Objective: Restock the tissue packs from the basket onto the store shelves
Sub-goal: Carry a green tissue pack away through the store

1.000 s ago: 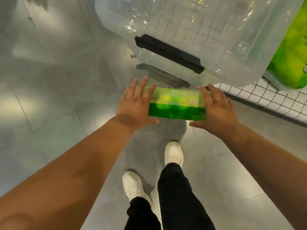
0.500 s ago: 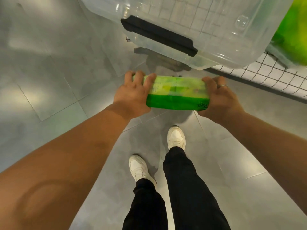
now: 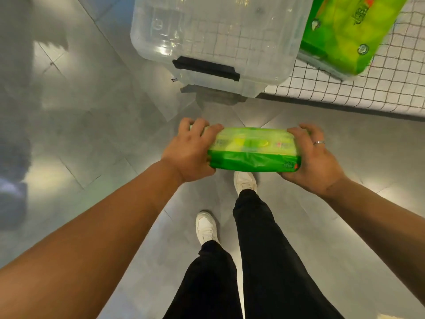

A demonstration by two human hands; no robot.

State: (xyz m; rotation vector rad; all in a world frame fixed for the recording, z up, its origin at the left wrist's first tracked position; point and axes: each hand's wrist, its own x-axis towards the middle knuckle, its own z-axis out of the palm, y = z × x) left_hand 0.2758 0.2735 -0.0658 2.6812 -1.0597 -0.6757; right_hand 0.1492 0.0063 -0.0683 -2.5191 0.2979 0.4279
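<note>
A green tissue pack (image 3: 253,149) is held level in front of me, above the grey floor. My left hand (image 3: 189,153) grips its left end and my right hand (image 3: 315,157), with a ring on one finger, grips its right end. Ahead stands the clear plastic basket (image 3: 161,31) with a black handle; it looks empty inside. A larger green tissue pack (image 3: 345,31) lies on the white wire-grid shelf (image 3: 368,93) at the upper right.
My legs in black trousers (image 3: 257,249) and white shoes (image 3: 205,227) stand on the grey tiled floor below the pack. A blurred dark shape (image 3: 13,180) is at the left edge. The shelf's dark front edge runs across the right side.
Both hands have closed on the pack and drawn it back from under the basket toward me. The view has tilted, so the basket and shelf now sit farther ahead.
</note>
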